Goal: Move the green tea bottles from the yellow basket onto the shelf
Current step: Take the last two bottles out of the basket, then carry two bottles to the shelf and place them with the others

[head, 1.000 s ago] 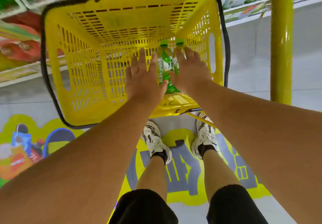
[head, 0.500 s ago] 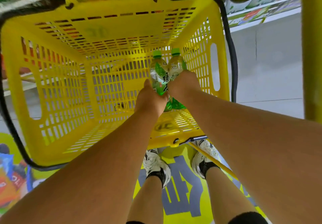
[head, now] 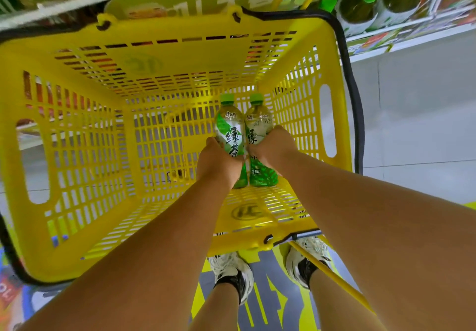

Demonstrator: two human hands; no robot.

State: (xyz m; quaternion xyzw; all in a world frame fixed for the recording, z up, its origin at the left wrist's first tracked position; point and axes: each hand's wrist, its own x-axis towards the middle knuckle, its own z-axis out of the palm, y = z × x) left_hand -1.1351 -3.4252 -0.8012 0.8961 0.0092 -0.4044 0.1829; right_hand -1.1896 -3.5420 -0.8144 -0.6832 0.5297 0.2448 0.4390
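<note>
- Shop floor with bright yellow and grey printed graphics lies under us, and the yellow basket [head: 77, 150] stands on it just ahead of our shoes [head: 231, 274].
- We hold two green tea bottles side by side, touching, low in the near right corner of the basket, their green caps pointing to the far side.
- Our left hand [head: 219, 160] wraps the left bottle [head: 230, 130] around its lower body; our right hand [head: 273, 145] wraps the right bottle [head: 257, 124] the same way. The fingers curl round out of sight, so we judge both grips firm from the knuckles alone.
- One bottle per hand likely lets us lift both at once toward the shelf [head: 412, 39].
- Bottles are clear, rounded plastic with glossy white-and-green labels, likely smooth and a little slippery.
- Basket walls are stiff yellow plastic lattice with oval hand slots and a black handle [head: 356, 114] lying along the rim.
- Far right, larger green-capped bottles [head: 358, 9] stand on the shelf.
</note>
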